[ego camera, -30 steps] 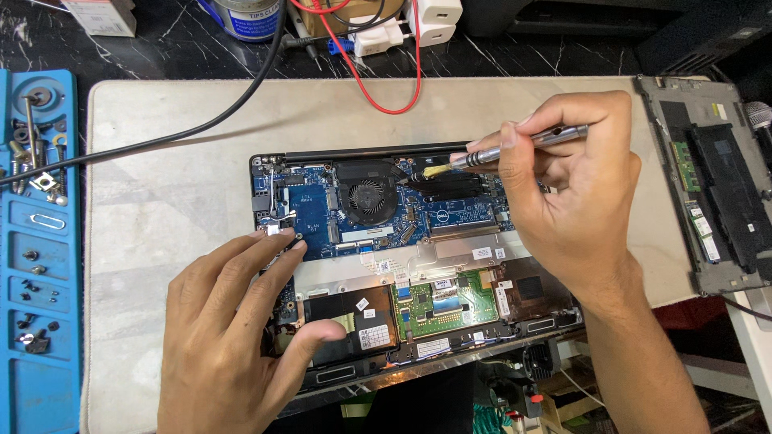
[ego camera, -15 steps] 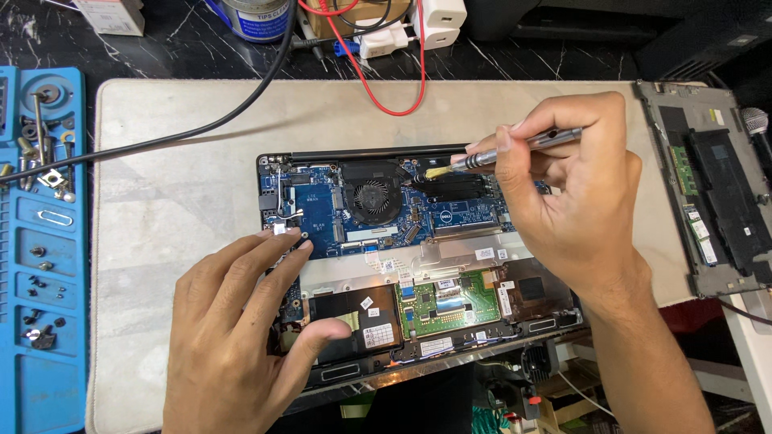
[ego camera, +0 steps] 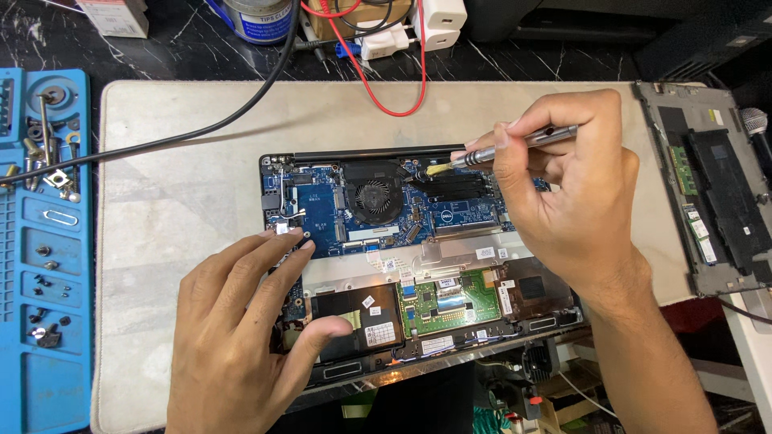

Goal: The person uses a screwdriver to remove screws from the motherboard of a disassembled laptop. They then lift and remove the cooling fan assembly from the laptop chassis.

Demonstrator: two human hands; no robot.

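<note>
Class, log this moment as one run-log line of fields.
left hand: flat on open laptop | right hand: holds screwdriver, tip by fan | mat: under laptop | blue tray: left

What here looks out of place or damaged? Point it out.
Nothing looks damaged or spilled. The opened laptop lies square on the beige mat, its front edge hanging past the mat's near side. The left hand presses on its left part; the right hand holds a screwdriver to the board. Loose screws stay inside the blue tray.
</note>
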